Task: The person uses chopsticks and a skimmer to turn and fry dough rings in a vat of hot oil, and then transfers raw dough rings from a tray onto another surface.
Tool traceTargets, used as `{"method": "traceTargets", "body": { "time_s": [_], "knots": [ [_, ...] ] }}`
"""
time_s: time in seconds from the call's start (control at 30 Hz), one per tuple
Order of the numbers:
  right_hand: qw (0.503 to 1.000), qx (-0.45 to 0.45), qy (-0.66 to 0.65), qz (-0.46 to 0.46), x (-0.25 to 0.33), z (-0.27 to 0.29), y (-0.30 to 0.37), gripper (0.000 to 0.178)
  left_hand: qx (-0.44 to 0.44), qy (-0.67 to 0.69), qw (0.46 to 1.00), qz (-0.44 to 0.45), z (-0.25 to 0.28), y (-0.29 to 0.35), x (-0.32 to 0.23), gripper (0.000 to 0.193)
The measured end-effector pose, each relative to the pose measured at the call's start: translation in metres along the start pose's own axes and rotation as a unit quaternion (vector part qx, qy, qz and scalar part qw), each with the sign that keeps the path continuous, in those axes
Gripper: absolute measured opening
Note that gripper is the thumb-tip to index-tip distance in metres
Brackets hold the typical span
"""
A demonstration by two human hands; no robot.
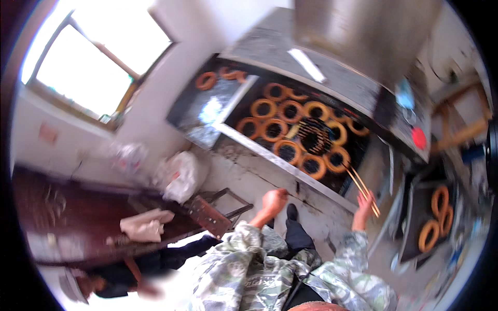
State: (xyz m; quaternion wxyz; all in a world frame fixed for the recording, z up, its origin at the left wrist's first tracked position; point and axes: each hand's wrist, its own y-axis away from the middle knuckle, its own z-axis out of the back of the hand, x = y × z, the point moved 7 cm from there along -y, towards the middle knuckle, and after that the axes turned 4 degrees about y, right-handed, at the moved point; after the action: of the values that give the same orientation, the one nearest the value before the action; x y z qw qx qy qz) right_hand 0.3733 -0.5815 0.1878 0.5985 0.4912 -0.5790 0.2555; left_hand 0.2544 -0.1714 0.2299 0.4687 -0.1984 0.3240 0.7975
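Long wooden chopsticks [358,181] are gripped in my right hand [364,203] at the fryer's near right corner. Their tips reach the edge of a golden dough ring [337,158]. Several more dough rings [272,129] lie in dark oil inside the rectangular fryer [275,156]. Among them sits a round, dark, coiled or slatted piece [314,136], too blurred to name. My left hand [275,201] is closed in a fist in front of the fryer, apart from it; whatever it may hold is hidden.
At the fryer's left, a metal tray [199,122] bears a few rings. A dark rack [412,236] at right holds three rings [429,236]. A wooden stool [210,215] and white plastic bag [181,176] stand left. Another person [114,277] is beside the dark table [67,228].
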Motion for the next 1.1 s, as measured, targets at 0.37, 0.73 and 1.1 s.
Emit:
{"method": "traceTargets", "body": {
  "time_s": [0.37,0.73,1.1],
  "knots": [
    [0.982,0.134,0.13,-0.011,-0.02,-0.025,-0.031,0.049,-0.046,0.11,0.993,-0.026,-0.014,0.081,-0.02,0.018],
    [0.942,0.215,0.25,0.066,-0.048,-0.134,0.008,0.047,-0.129,0.132,0.982,0.04,0.027,0.129,0.02,0.015],
    [0.957,0.232,0.156,0.081,-0.032,-0.105,0.02,0.041,-0.095,0.084,0.992,0.003,0.025,0.102,0.026,0.019]
  ]
}}
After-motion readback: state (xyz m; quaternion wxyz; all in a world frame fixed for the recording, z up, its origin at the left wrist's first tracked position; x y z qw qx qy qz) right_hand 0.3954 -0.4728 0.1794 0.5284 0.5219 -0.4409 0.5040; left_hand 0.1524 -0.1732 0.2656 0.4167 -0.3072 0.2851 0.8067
